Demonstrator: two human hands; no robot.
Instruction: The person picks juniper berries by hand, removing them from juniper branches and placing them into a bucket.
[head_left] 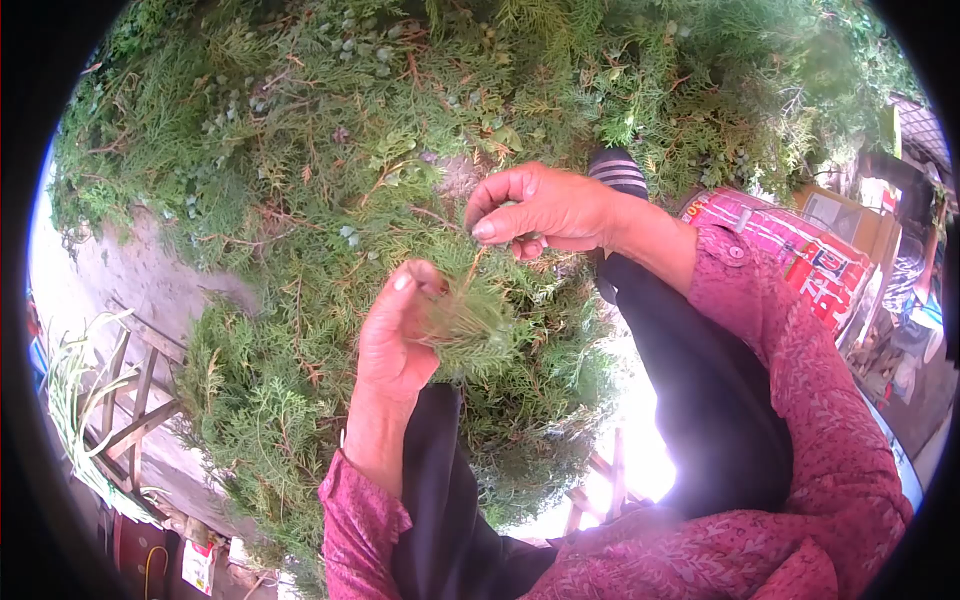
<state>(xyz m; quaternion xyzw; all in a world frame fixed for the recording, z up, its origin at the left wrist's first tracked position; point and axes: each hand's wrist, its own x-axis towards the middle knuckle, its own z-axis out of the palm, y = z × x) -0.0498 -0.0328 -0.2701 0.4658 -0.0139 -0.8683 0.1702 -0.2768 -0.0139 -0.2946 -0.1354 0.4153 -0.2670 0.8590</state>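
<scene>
My right hand [545,212] is closed in a pinch, with thumb and fingertips together on the thin brownish stem of a green evergreen sprig [478,325]. The leafy part of this sprig hangs below the stem and looks blurred. Lower and to the left, my left hand [395,335] has its thumb up and its fingers curled around the sprig's foliage, which partly hides them. Beneath both hands lies a large heap of cut evergreen branches [270,150], with scale-like leaves and small bluish cones.
A pink and red printed sack [790,245] and a cardboard box [850,222] stand at the right. Long pale green stalks [75,400] hang by a wooden frame [140,400] at the left. My striped shoe [618,172] rests among the branches.
</scene>
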